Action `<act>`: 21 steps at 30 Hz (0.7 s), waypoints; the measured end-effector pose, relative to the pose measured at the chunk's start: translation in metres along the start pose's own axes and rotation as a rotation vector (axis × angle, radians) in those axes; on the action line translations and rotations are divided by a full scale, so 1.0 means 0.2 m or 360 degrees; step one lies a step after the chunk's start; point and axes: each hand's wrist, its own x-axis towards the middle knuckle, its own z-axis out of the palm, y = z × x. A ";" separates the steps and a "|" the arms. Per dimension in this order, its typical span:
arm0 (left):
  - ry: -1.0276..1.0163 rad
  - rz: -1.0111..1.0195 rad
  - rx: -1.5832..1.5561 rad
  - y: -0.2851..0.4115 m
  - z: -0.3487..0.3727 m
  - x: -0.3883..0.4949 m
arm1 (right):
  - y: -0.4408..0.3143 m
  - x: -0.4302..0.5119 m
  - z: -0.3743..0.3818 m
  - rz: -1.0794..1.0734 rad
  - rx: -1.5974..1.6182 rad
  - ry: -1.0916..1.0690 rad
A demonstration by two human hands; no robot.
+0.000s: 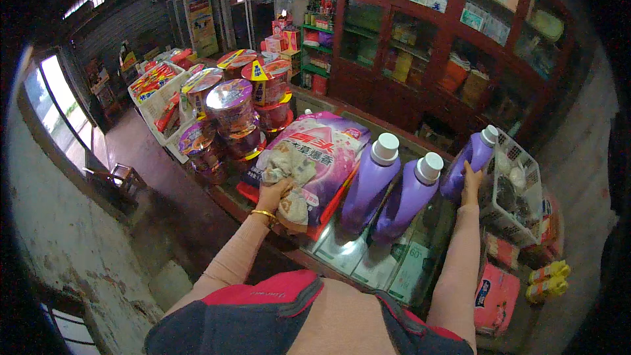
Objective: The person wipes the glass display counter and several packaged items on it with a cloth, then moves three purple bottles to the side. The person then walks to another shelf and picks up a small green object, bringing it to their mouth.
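My left hand (274,196) grips a crumpled, patterned cloth (291,167) over a large purple and pink detergent bag (325,153). The bag lies on a glass-topped counter (419,256). At the right, my right hand (472,181) holds a purple bottle (461,167) with a white cap, beside a plastic basket. Two more purple bottles with white caps stand between my hands: one bottle (367,187) close to the bag and another bottle (406,202) to its right. Whether the held bottle rests on the counter, I cannot tell.
Stacked instant noodle tubs (231,108) stand left of the bag, by white baskets (165,93) of packets. A white plastic basket (522,192) with bagged goods sits at the far right, above a pink package (498,301). Behind the counter rises a glass-fronted wooden cabinet (389,69).
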 end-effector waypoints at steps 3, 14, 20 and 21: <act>-0.0003 0.0135 0.0047 0.00 0.01 -0.01 | 0.04 0.01 0.00 0.0076 -0.0009 -0.0074; -0.0039 -0.0003 -0.0144 -0.03 0.00 0.03 | -0.01 -0.19 -0.08 0.0050 -0.0167 -0.0196; -0.0089 0.0080 -0.0013 -0.01 -0.01 0.02 | -0.24 -0.65 -0.15 -0.0042 0.0106 -0.0313; -0.0134 0.0147 0.0063 -0.01 -0.03 0.02 | -0.26 -0.73 -0.16 -0.0055 0.0083 -0.0317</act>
